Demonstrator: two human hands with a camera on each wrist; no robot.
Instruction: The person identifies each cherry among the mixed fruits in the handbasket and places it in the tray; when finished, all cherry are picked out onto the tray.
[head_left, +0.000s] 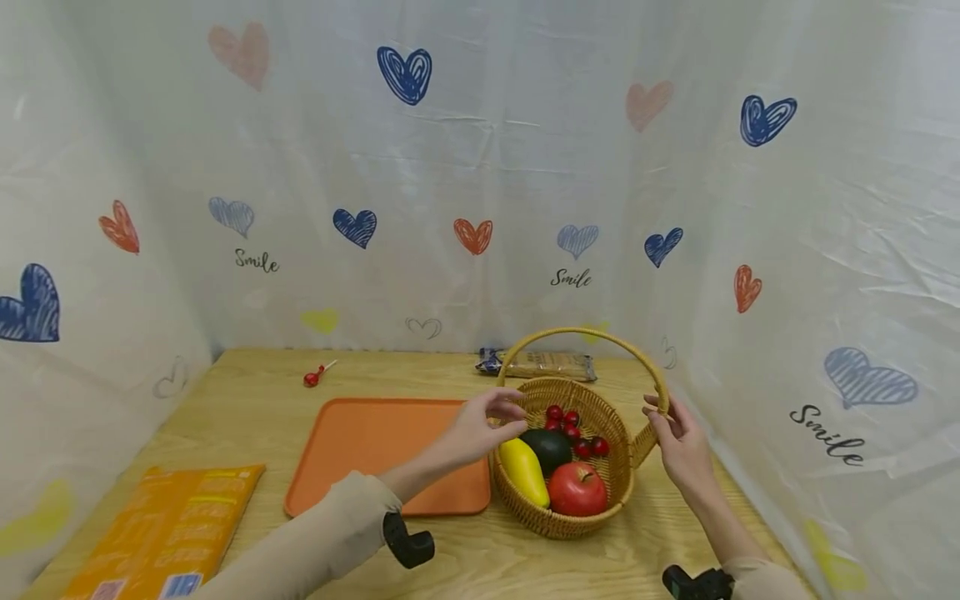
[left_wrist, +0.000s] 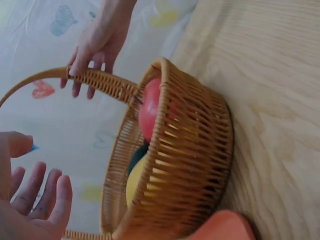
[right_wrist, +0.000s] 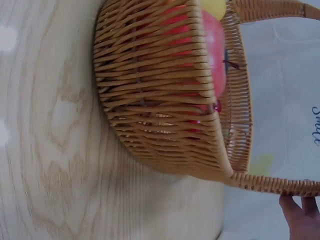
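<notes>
On the pale wood table (head_left: pixel 465 562), head: round tan wicker basket (head_left: pixel 551 523) just beside flat orange tray (head_left: pixel 367 446), wood showing in front | left wrist: left hand (left_wrist: pixel 30 222), fingers loose, thumb wide apart | right wrist: right hand (right_wrist: pixel 304 222) pinches basket's curved woven handle (right_wrist: pixel 280 184)

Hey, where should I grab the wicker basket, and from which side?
I'd take the wicker basket by the top of its arched handle, coming from above and hooking under it. The arch stands upright, above the fruit, and its slender band suits a closed grip; holding it midway should help balance. Your right hand pinches the arch's right side.
</notes>
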